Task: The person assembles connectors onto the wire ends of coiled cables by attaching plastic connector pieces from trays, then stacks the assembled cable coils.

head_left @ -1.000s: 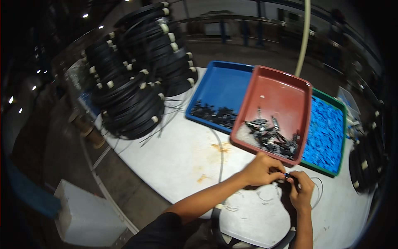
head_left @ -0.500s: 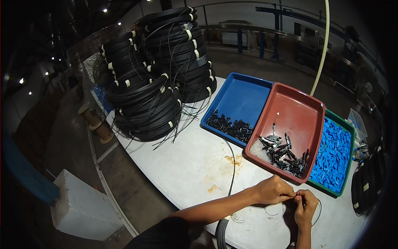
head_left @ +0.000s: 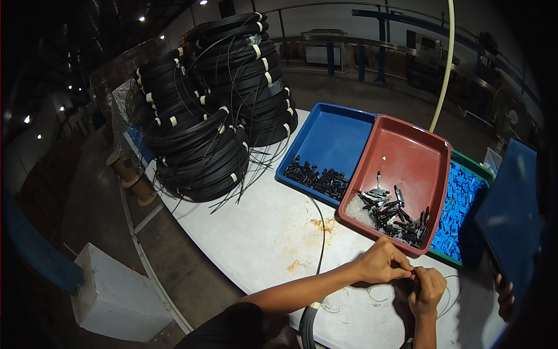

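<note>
Firstly, fingers: left hand [head_left: 381,263] and right hand [head_left: 427,289] meet fingertip to fingertip, both pinched narrow on a small black connector [head_left: 413,270], held close for fine work just above the white table [head_left: 256,232]. Thin black cable [head_left: 321,232] trails off toward the table's near edge. Red tray [head_left: 407,157] of black parts sits just beyond, within reach; blue tray [head_left: 334,136] and green tray [head_left: 465,200] flank it. Black cable coils [head_left: 215,116] stacked far left.

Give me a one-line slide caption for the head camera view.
Both hands, left hand and right hand, pinch a small black part beside a red tray of connectors.
</note>
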`<state>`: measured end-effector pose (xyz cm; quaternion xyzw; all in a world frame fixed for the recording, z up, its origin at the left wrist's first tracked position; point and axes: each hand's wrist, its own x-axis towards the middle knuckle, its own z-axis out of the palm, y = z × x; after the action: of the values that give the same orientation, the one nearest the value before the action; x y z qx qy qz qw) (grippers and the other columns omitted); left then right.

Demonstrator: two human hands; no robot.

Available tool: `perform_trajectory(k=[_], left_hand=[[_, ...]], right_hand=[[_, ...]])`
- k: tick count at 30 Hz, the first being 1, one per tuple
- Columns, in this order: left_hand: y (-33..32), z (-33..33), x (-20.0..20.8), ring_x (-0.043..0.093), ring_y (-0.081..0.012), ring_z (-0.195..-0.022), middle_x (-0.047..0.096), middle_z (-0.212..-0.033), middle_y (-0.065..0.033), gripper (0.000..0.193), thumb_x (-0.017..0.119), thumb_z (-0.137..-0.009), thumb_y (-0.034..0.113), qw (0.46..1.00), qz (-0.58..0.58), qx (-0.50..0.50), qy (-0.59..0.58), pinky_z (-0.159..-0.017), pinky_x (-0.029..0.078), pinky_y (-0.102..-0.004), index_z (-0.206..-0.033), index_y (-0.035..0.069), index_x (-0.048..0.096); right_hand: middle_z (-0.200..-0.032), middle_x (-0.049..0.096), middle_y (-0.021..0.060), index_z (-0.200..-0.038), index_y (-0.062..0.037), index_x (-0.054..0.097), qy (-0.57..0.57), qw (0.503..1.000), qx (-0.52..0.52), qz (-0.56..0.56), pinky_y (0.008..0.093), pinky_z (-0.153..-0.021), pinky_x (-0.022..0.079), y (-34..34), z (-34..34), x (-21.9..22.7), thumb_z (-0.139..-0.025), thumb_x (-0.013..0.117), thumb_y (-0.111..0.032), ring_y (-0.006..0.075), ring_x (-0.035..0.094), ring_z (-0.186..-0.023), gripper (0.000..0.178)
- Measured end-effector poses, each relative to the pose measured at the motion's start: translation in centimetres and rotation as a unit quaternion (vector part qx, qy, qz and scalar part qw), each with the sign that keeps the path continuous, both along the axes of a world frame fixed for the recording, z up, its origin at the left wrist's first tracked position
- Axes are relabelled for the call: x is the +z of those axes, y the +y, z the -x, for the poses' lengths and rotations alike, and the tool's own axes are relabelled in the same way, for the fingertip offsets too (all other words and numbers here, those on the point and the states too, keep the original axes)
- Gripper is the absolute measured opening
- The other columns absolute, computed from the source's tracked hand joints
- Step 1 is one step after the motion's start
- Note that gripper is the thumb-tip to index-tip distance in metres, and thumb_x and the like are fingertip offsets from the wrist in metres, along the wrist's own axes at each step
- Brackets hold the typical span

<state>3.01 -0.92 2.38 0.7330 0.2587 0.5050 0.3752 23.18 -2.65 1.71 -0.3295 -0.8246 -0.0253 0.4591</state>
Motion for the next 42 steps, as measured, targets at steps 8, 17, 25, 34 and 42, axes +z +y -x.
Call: perform_trajectory(k=[8,17,25,34,42], left_hand=[[-0.3,0.3,-1.1,0.068,-0.021,-0.064,0.068,-0.081,-0.0107,0.021,0.075,-0.076,0.0,0.929,-0.323,0.038,0.179,-0.055,0.056,-0.0339,-0.096,-0.001,0.071],[-0.7,0.9,0.6,0.074,-0.0148,-0.079,0.077,-0.09,-0.0139,0.016,0.078,-0.084,0.002,0.989,0.145,-0.038,0.009,-0.069,0.059,-0.0263,-0.098,-0.004,0.076],[-0.4,0.4,0.2,0.072,-0.0177,-0.067,0.076,-0.088,-0.0081,0.016,0.074,-0.079,0.001,0.971,-0.193,0.046,0.136,-0.056,0.056,-0.0285,-0.095,0.003,0.077],[-1.4,-0.1,1.4,0.073,-0.0168,-0.065,0.077,-0.085,-0.01,0.011,0.077,-0.077,-0.001,0.967,-0.169,0.059,0.183,-0.06,0.058,-0.0266,-0.088,0.001,0.078],[-1.4,-0.2,1.0,0.076,-0.019,-0.07,0.077,-0.085,-0.0142,0.008,0.08,-0.077,-0.001,0.994,0.03,0.078,0.069,-0.061,0.06,-0.0261,-0.085,-0.002,0.078]], right_hand=[[-0.072,0.065,0.0123,-0.091,-0.0005,0.068,0.079,0.964,0.043,0.249,0.0354,-0.055,0.047,-0.3,-1.0,-0.4,-0.075,0.07,0.004,0.0299,0.063,-0.061,0.016],[-0.077,0.067,0.0115,-0.093,0.002,0.068,-0.055,0.996,0.031,-0.07,0.0374,-0.054,0.047,-0.4,0.3,1.4,-0.071,0.074,-0.005,0.0261,0.062,-0.06,0.024],[-0.079,0.071,0.0154,-0.095,-0.0005,0.072,0.072,0.966,0.021,0.246,0.0386,-0.062,0.055,-0.4,-0.2,0.7,-0.076,0.069,0.002,0.0314,0.069,-0.069,0.019],[-0.081,0.071,0.0132,-0.092,0.0004,0.072,0.085,0.982,0.055,0.159,0.0367,-0.063,0.057,-0.7,-0.8,0.4,-0.075,0.069,0.007,0.0298,0.071,-0.071,0.018],[-0.082,0.071,0.0109,-0.098,-0.0007,0.071,0.029,0.998,0.052,0.026,0.0347,-0.059,0.055,-0.1,-0.4,0.9,-0.075,0.073,0.004,0.0268,0.071,-0.069,0.023]])
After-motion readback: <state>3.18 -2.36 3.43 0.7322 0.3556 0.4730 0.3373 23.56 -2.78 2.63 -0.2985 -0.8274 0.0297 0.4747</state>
